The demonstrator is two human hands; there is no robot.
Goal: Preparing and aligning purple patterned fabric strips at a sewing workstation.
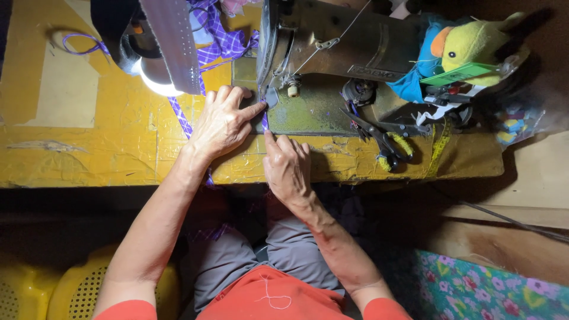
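Both hands press flat: purple strip [264, 121] is pinned between left hand [222, 123] and right hand [287, 166], running lengthwise toward needle [262, 93].

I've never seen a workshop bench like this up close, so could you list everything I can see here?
sewing machine: one, dull olive metal, top centre of the table
fabric strip: one, purple checked, running under the machine's foot
table: one, yellow, taped over, across the upper half
lamp: one, lit white, left of the machine
scissors: one pair, dark with yellow-wrapped handles, right of the hands
soft toy: one, yellow and blue, top right
measuring tape: one, yellow, by the scissors
stools: two, yellow plastic, bottom left
flowered cloth: one, green and pink, bottom right
left hand: flat on the strip
right hand: forefinger on the strip
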